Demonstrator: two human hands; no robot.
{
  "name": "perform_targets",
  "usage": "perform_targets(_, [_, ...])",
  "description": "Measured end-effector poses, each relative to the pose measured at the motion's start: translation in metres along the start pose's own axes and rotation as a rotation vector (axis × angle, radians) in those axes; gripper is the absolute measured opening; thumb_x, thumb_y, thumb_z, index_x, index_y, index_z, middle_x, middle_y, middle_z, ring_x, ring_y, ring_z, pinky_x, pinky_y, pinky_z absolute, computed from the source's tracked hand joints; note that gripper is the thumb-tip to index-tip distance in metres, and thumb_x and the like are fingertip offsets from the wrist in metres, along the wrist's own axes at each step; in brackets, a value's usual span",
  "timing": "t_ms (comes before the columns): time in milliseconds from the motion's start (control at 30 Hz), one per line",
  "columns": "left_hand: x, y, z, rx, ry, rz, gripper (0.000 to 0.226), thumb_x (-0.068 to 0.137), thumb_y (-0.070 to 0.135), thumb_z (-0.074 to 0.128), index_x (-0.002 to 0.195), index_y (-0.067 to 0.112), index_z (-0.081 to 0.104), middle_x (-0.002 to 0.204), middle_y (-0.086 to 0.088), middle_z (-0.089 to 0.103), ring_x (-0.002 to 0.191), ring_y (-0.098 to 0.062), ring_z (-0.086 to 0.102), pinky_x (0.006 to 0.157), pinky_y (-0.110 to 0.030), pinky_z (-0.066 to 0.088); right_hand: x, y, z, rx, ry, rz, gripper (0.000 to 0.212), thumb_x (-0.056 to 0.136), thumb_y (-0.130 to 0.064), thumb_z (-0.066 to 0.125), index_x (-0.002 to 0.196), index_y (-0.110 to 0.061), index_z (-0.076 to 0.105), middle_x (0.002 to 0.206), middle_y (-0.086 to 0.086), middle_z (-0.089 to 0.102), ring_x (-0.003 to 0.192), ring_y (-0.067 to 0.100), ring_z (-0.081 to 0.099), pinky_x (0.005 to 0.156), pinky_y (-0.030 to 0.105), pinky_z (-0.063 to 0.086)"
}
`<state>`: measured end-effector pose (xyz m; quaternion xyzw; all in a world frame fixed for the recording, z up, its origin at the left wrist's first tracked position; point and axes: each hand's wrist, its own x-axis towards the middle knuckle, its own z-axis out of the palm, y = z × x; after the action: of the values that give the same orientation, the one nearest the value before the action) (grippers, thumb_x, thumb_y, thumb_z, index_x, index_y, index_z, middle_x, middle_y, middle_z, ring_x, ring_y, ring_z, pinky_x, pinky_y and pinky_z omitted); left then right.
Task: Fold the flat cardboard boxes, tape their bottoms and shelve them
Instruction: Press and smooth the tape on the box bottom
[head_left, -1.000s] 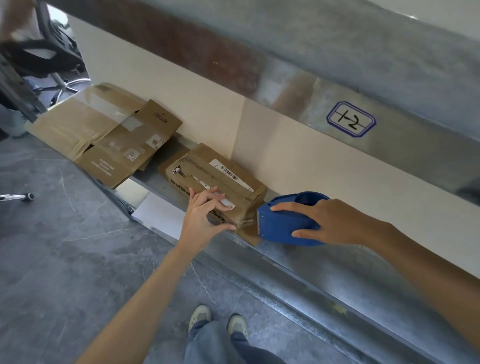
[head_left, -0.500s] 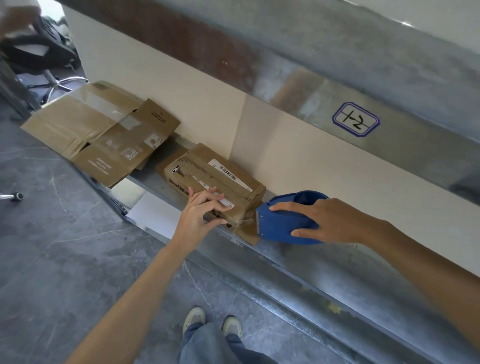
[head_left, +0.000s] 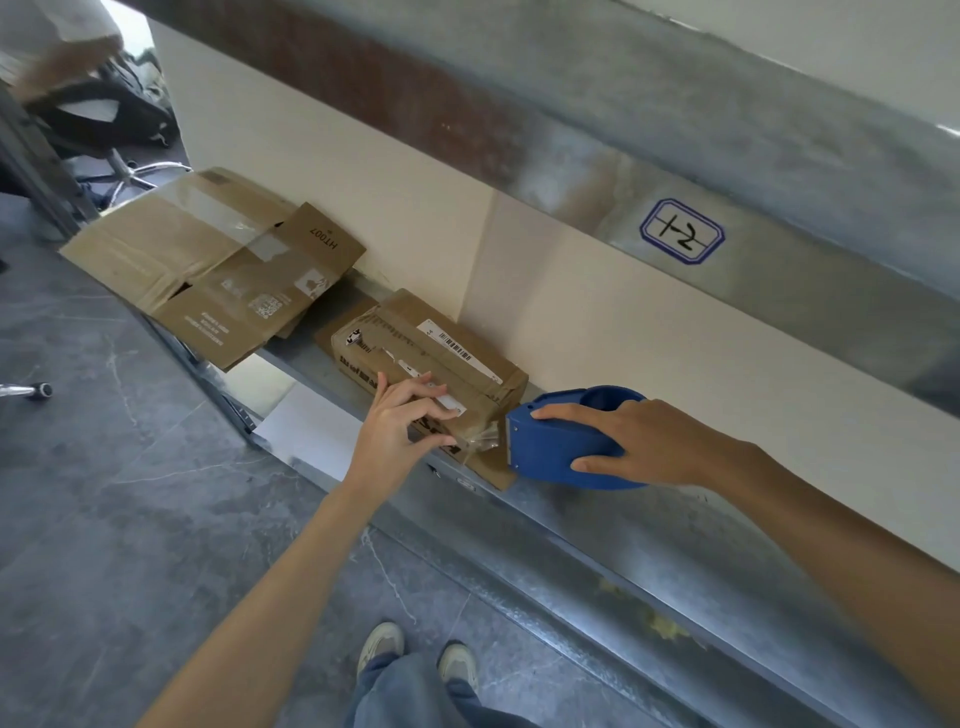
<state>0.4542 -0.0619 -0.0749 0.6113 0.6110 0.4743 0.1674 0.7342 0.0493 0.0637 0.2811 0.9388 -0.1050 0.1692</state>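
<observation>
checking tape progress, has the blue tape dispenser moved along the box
No; the tape dispenser sits at the same end of the box.

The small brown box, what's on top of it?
On the small brown box lie a white barcode label and the left hand, gripping its near edge. Whatever is beneath the hand is hidden.

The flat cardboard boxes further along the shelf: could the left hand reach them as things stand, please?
Probably yes. The flat cardboard boxes lie uncovered just beyond the folded box, nothing stands between, but the left hand holds that box and must let go first.
</observation>
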Motion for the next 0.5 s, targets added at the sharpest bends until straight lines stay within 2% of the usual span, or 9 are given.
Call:
perform_targets(133, [-0.003,0.004,0.001,0.102,-0.019,-0.008,0.034,0.066,0.018,0.089,0.095,0.023,0.072,0.126,0.01,0.061,0.137,-0.009,0.04,0.119,-0.061,0.017,-0.001,-0.003,-0.004,-0.013,0.009,-0.003,0.063,0.098,-0.057,0.043,0.144,-0.065,0.0,0.086,0.0,0.067,0.055,0.011,0.053,0.066,0.03,0.053])
perform_targets(233, [-0.01,0.012,0.007,0.213,-0.002,0.006,0.047,0.063,0.034,0.091,0.102,0.024,0.065,0.135,0.007,0.057,0.141,-0.021,0.037,0.114,-0.052,0.034,0.001,-0.004,-0.009,-0.053,0.018,-0.002,0.063,0.099,-0.055,0.043,0.146,-0.063,0.003,0.079,0.0,0.064,0.051,0.011,0.049,0.065,0.03,0.053])
perform_targets(300, [-0.017,0.023,0.018,0.243,0.027,-0.006,0.058,0.062,0.044,0.089,0.106,0.022,0.058,0.141,0.005,0.052,0.145,-0.022,0.031,0.117,-0.042,0.03,0.002,-0.005,-0.012,-0.08,0.028,-0.007,0.062,0.099,-0.055,0.043,0.147,-0.061,0.004,0.075,-0.003,0.06,0.05,0.009,0.047,0.061,0.026,0.05])
perform_targets(367, [-0.019,0.033,0.029,0.242,0.085,-0.051,0.065,0.061,0.045,0.09,0.109,0.021,0.053,0.144,0.004,0.049,0.147,-0.023,0.026,0.117,-0.037,0.026,0.002,-0.008,-0.015,-0.097,0.032,-0.013,0.062,0.099,-0.054,0.043,0.148,-0.059,0.006,0.067,-0.007,0.052,0.048,0.008,0.043,0.055,0.022,0.042])
perform_targets(500, [-0.013,0.04,0.046,0.354,0.13,-0.077,0.071,0.059,0.039,0.093,0.115,0.016,0.055,0.135,-0.004,0.054,0.14,-0.034,0.037,0.116,-0.049,0.032,-0.001,-0.01,-0.017,-0.135,0.029,-0.002,0.062,0.1,-0.053,0.043,0.149,-0.058,0.007,0.061,-0.007,0.045,0.047,0.009,0.041,0.05,0.021,0.036])
